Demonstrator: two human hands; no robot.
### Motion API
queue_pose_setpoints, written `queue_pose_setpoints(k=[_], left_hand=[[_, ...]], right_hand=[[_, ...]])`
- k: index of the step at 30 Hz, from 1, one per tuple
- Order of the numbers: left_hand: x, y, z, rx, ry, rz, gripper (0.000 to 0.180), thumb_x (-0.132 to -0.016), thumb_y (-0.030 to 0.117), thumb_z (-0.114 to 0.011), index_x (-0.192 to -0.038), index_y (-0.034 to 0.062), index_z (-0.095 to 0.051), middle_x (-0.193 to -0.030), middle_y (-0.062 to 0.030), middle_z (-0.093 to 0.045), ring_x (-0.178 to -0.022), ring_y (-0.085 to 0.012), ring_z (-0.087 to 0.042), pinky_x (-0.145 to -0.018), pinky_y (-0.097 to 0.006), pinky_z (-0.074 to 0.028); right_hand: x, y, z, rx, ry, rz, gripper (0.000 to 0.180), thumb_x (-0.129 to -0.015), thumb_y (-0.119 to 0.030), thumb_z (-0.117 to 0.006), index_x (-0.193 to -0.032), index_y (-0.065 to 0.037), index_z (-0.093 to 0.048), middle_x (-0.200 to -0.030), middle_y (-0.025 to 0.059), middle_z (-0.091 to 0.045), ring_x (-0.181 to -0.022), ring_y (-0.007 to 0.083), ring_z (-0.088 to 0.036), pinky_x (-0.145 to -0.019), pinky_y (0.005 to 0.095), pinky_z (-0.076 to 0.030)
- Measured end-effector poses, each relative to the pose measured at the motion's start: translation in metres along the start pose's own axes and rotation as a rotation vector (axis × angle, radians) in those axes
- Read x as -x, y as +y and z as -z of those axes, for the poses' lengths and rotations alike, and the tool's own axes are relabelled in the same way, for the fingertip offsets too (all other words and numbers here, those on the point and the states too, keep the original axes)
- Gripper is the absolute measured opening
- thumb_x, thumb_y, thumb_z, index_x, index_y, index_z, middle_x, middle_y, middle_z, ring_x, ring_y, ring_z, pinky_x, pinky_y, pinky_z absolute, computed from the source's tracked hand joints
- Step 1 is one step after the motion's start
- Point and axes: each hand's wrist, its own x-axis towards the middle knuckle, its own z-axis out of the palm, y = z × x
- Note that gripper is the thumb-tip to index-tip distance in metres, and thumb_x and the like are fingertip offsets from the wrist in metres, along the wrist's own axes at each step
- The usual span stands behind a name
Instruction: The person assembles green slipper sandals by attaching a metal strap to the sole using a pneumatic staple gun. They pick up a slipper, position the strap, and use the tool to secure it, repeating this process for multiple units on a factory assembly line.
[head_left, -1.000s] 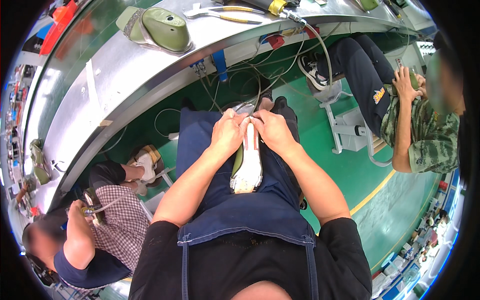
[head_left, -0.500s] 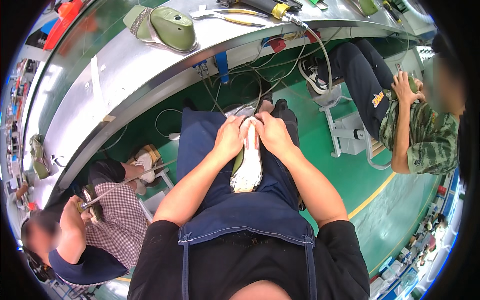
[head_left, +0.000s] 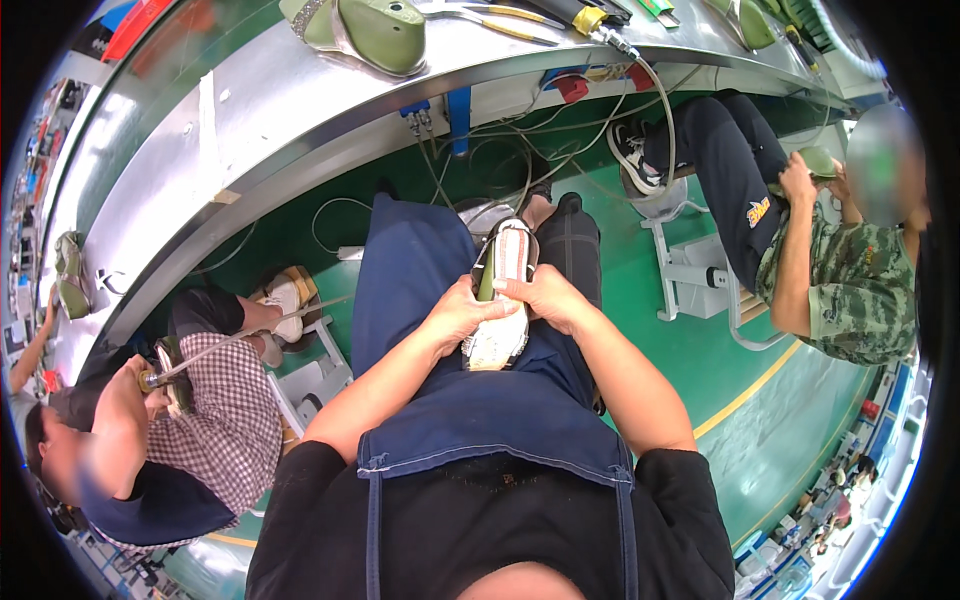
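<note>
A shoe upper on a green last (head_left: 500,345) lies lengthwise on the blue apron over my lap, with its whitish underside facing up. My left hand (head_left: 462,315) grips the left side around its middle, the thumb lying across the underside. From the right, my right hand (head_left: 552,300) holds the same part, and its thumb presses on the underside close to the left thumb. Fingers of both hands wrap under the sides and are partly hidden. The end away from me sticks out beyond my hands, dark upper edges showing around the pale centre.
On the metal bench (head_left: 290,105) ahead are a green shoe last (head_left: 385,35), pliers (head_left: 500,22) and a tool with a hose (head_left: 645,70). Cables hang beneath. One seated co-worker (head_left: 830,290) is at right, another (head_left: 230,420) at left with a long rod-like tool.
Both hands have slid from the shoe's far end back toward me to its middle, uncovering the far end. The view has shifted slightly, and the bench appears higher.
</note>
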Motion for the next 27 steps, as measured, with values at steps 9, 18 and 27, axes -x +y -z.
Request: queue_pose_setpoints(k=[9, 18, 27], left_hand=[[0.001, -0.001, -0.010, 0.023, -0.013, -0.042, 0.075, -0.080, 0.010, -0.088, -0.140, -0.0096, -0.047, -0.120, -0.0205, -0.069, -0.105, -0.0271, -0.073, -0.092, -0.040, -0.061], [0.001, -0.008, -0.007, 0.119, -0.013, -0.041, 0.074, -0.081, 0.009, -0.086, -0.141, -0.0095, -0.046, -0.118, -0.0195, -0.069, -0.098, -0.0273, -0.075, -0.087, -0.039, -0.063], [-0.006, -0.024, 0.001, -0.014, 0.057, -0.051, 0.074, -0.083, 0.016, -0.089, -0.126, -0.0121, -0.037, -0.109, -0.0252, -0.065, -0.094, -0.0302, -0.075, -0.079, -0.039, -0.065]], right_hand=[[-0.013, 0.018, 0.003, -0.240, -0.162, -0.128, 0.068, -0.094, -0.043, -0.079, -0.138, 0.005, -0.060, -0.123, 0.0206, -0.072, -0.107, 0.0307, -0.075, -0.092, 0.0457, -0.062], [-0.010, 0.019, -0.002, -0.160, -0.141, -0.105, 0.063, -0.096, -0.040, -0.075, -0.139, 0.004, -0.060, -0.124, 0.0195, -0.072, -0.107, 0.0291, -0.074, -0.090, 0.0431, -0.062], [-0.011, 0.043, -0.010, -0.114, -0.027, 0.035, 0.059, -0.097, -0.035, -0.073, -0.132, 0.011, -0.064, -0.116, 0.0193, -0.075, -0.102, 0.0243, -0.075, -0.090, 0.0357, -0.060]])
